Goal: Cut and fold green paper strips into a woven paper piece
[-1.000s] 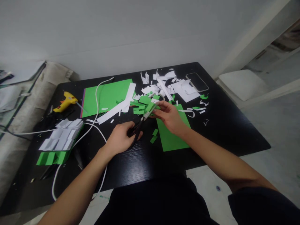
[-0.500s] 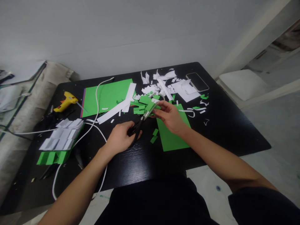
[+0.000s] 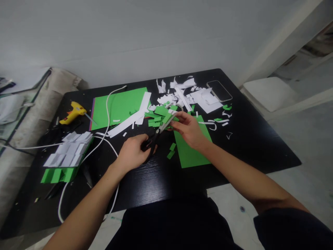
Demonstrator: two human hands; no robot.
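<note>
My left hand (image 3: 135, 151) is closed round the black handles of a pair of scissors (image 3: 157, 134), whose blades point away and to the right. By the blade tips, my right hand (image 3: 188, 130) pinches a small green paper strip (image 3: 167, 118); its far fingers are partly hidden. Small cut green pieces (image 3: 155, 121) lie heaped just beyond the blades. Under my right wrist is a green paper sheet (image 3: 194, 152), and two little green scraps (image 3: 171, 151) rest on the black table to its left.
White paper scraps (image 3: 186, 92) and a phone (image 3: 219, 91) lie at the back right. A large green sheet (image 3: 119, 107), a yellow glue gun (image 3: 74, 113), a white cable (image 3: 107, 114) and a white-and-green layered paper piece (image 3: 68, 152) are on the left of the table (image 3: 249, 139).
Both hands stay in nearly the same place. The scissors' blades look slightly closer together around the green strip; little else differs.
</note>
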